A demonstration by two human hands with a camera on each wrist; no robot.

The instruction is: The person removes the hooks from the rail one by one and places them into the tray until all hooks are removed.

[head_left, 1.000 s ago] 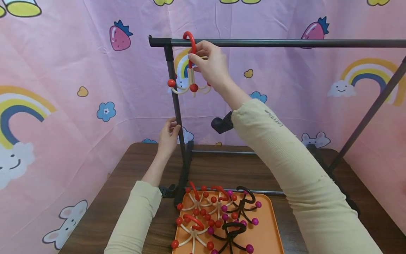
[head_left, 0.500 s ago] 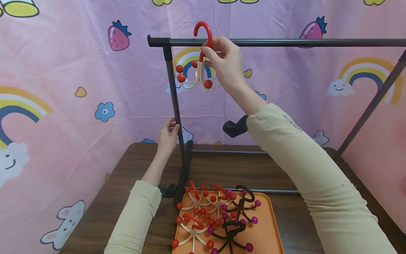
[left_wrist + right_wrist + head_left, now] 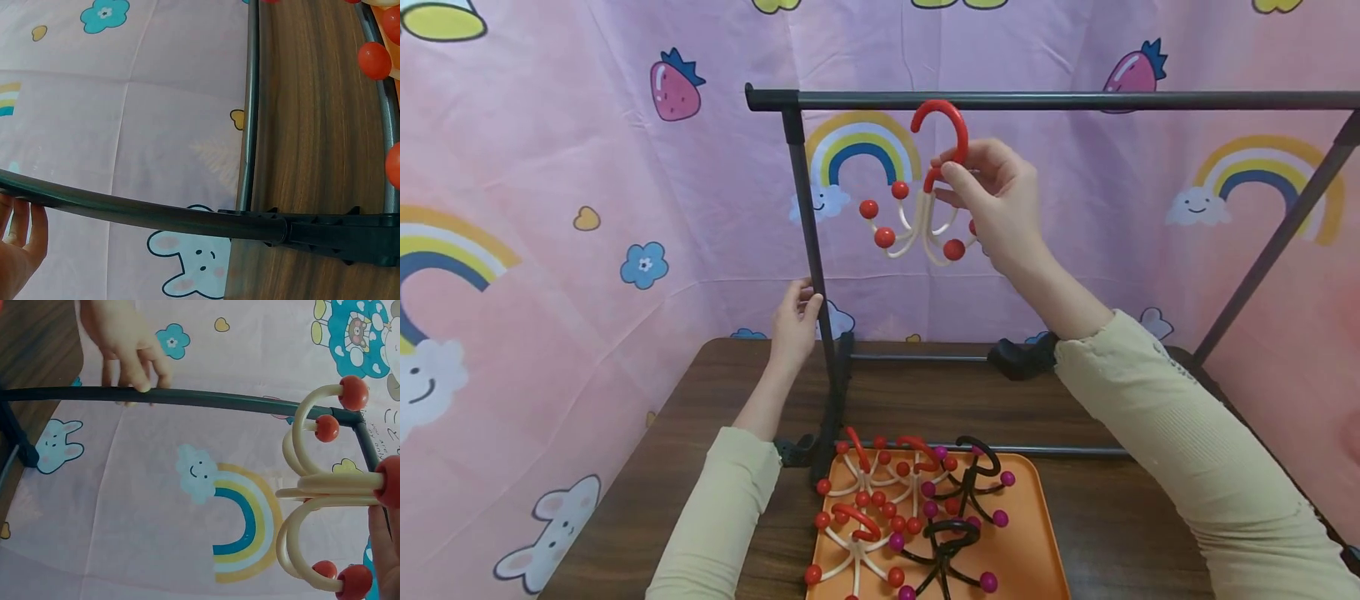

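Observation:
My right hand (image 3: pixel 1006 207) pinches the red hook of a hanger (image 3: pixel 925 218) with cream curved arms tipped in red balls. The hook is just below the dark top rail (image 3: pixel 1045 101) of a garment rack; the hanger does not hang from it. In the right wrist view, the curved arms of the hanger (image 3: pixel 337 481) fill the right side, where little of the hand shows. Lower left, my left hand (image 3: pixel 793 323) grips the rack's left upright post (image 3: pixel 812 225), thumb in front and fingers partly hidden behind. The left wrist view shows fingertips against the post (image 3: pixel 156 215).
An orange tray (image 3: pixel 1030 558) on the brown wooden table (image 3: pixel 700 467) holds several similar hangers: cream ones with red hooks (image 3: pixel 859 542) and black ones with magenta balls (image 3: pixel 942 554). Lower crossbars (image 3: pixel 917 358) join the rack's feet. Pink patterned cloth (image 3: pixel 587 150) surrounds the table.
My right hand has lifted the red-hooked hanger off the top rail, then brought it right and down, below the rail. My left hand stays on the post.

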